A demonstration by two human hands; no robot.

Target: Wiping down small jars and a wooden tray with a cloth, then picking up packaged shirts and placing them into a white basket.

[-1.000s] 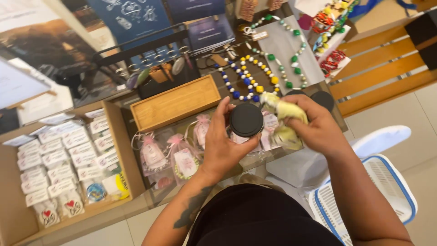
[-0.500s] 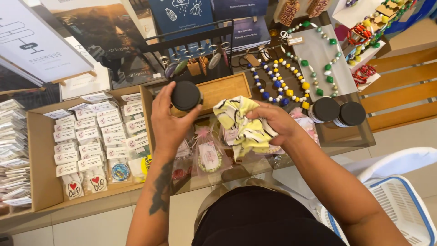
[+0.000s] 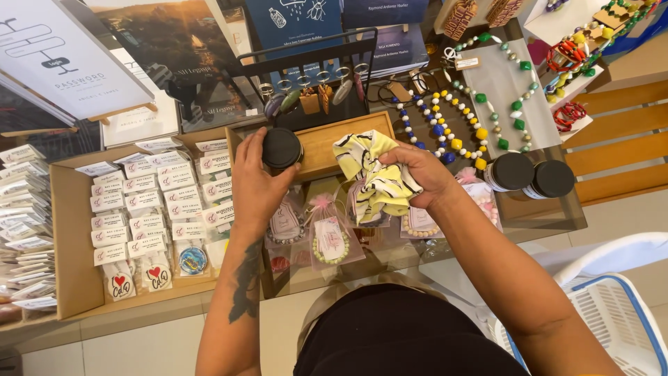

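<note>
Over a glass display table [image 3: 557, 221], the left hand [image 3: 256, 182] grips a black-lidded jar [image 3: 281, 147] above a wooden tray [image 3: 332, 143]; the right hand [image 3: 422, 173] bunches a yellow-and-white cloth [image 3: 374, 182], hiding the pouches [image 3: 330, 238] beneath. The jar's body is concealed.

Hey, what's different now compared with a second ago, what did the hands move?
The left hand carried the black-lidded jar from in front of the body up and left to the wooden tray. The right hand brought the yellow patterned cloth left, opened out. The two jars at right and the bead necklaces stayed put.
</note>
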